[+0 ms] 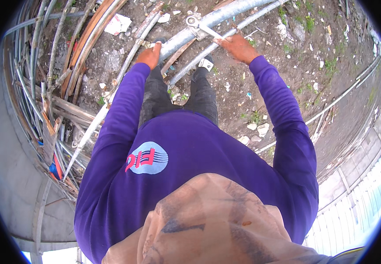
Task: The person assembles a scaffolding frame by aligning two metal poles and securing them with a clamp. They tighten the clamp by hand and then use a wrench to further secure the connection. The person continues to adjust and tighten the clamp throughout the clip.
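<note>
- Ground (287, 83): bare dirt, stones, litter; pipe stack along its left edge.
- White wrapper (118, 23) at top left.
- Left hand (149, 55) clamped on grey pipe (225, 13); right hand (239, 47) closed on wrench (203, 27).

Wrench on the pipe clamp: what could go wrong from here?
1. The right hand pulls the wrench by its handle end; if it slips off the clamp, knuckles could hit the grey pipe.
2. The left hand grips near the joint, a possible pinch point.
3. Loose pipes and rubble underfoot could trip the person.
</note>
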Motion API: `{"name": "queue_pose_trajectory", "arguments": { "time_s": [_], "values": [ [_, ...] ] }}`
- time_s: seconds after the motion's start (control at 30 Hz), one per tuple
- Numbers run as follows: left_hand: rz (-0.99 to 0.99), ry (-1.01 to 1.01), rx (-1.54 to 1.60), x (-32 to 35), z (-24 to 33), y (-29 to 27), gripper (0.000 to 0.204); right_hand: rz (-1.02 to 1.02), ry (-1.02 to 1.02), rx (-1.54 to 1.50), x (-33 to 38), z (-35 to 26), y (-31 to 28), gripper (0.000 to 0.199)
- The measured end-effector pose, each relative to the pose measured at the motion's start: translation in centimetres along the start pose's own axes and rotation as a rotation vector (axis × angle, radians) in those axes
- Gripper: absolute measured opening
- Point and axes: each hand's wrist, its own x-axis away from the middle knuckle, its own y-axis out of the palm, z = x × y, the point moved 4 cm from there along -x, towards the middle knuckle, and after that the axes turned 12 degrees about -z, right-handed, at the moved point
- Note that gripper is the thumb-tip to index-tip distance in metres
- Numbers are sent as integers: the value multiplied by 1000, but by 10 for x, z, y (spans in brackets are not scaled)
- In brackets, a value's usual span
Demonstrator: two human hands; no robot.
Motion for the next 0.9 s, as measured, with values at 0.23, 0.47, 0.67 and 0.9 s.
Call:
{"name": "queue_pose_trajectory", "arguments": {
  "time_s": [0.23,0.47,0.67,0.9],
  "values": [
    [-25,-46,21,-3,-3,5,81,-185,-21,418,-54,6,-86,66],
    [-19,-24,-16,-19,-11,7,80,-262,-72,-1105,5,-30,117,51],
    [-28,15,-21,-11,-10,5,78,-137,-184,-1603,-32,-96,182,48],
    [-18,71,-83,-21,-19,17,79,-24,-8,-36,-4,16,-39,63]
  ]
}}
